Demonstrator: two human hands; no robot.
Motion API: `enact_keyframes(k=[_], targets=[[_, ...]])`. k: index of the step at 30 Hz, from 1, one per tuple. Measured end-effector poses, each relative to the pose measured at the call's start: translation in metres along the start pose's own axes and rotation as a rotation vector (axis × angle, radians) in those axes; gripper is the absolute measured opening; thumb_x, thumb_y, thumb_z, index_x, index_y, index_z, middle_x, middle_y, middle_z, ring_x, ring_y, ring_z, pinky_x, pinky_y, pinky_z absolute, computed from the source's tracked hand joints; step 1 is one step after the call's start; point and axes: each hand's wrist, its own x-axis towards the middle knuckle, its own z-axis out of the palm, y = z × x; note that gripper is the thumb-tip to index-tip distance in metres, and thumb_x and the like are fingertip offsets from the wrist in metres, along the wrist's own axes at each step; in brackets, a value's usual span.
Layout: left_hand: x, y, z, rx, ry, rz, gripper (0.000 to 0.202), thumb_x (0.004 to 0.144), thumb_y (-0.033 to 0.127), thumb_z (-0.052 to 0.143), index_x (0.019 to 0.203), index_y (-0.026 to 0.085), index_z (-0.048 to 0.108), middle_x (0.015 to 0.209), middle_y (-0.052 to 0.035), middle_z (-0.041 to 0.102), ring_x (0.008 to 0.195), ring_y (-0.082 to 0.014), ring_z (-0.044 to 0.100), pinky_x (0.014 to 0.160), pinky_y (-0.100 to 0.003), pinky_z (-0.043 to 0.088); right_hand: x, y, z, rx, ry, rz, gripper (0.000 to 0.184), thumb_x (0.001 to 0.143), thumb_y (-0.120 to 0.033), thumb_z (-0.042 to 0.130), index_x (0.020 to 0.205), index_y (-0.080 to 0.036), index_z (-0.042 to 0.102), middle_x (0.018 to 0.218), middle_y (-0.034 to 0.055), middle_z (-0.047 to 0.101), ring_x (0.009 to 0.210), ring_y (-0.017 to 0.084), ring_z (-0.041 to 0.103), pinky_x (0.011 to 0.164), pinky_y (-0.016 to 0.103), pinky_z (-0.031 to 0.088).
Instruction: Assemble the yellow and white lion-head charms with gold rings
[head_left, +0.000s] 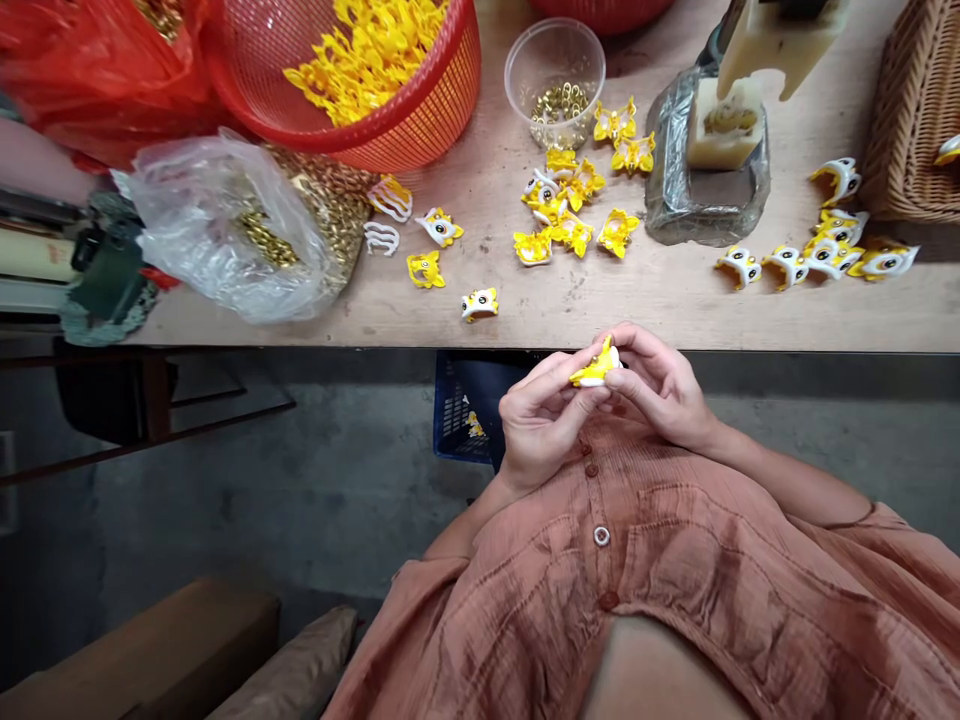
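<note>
Between my two hands, just off the table's front edge, is a small yellow and white plastic piece (595, 370) with pointed tips. My left hand (541, 408) pinches its left side between thumb and fingers. The thumb and fingers of my right hand (660, 385) close on its white right end. Fingers cover part of it. Nearest on the table is a similar yellow and white piece with a printed eye (480, 304). Behind that lie a yellow piece (426, 269), another eyed piece (439, 228) and white curved strips (382, 238).
A red basket (427, 130) holds many yellow parts. Brass rings fill the bottom of a clear tub (555, 60); a plastic bag (225, 230) holds brass bits. A pressing tool (709, 200), eyed pieces (831, 255) and a wicker basket (911, 170) stand right. Below hangs a blue crate (459, 405).
</note>
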Motion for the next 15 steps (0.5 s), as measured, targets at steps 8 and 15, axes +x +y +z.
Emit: enact_keyframes(k=[8,15], targets=[[0.0001,-0.0045,-0.0001,-0.049,-0.013,-0.041,0.037,0.081,0.022,0.09,0.117,0.027,0.084,0.105,-0.0064,0.076,0.089,-0.0153,0.073,0.078,-0.024,0.064,-0.0032,-0.0017,0.0043,-0.048,0.047,-0.031,0.034,0.094,-0.052,0.074,0.107,-0.024,0.059,0.1,0.003,0.056,0.089,0.015,0.055,0.077,0.028,0.05],[-0.0009,0.0027,0.0036,-0.126,-0.051,-0.055,0.036,0.083,0.022,0.089,0.118,0.028,0.084,0.105,-0.0072,0.077,0.09,-0.0162,0.074,0.079,-0.025,0.064,-0.0031,-0.0075,-0.0002,-0.043,0.052,-0.062,0.035,0.089,-0.05,0.08,0.103,-0.025,0.061,0.1,0.0033,0.059,0.092,0.017,0.058,0.079,0.03,0.053]])
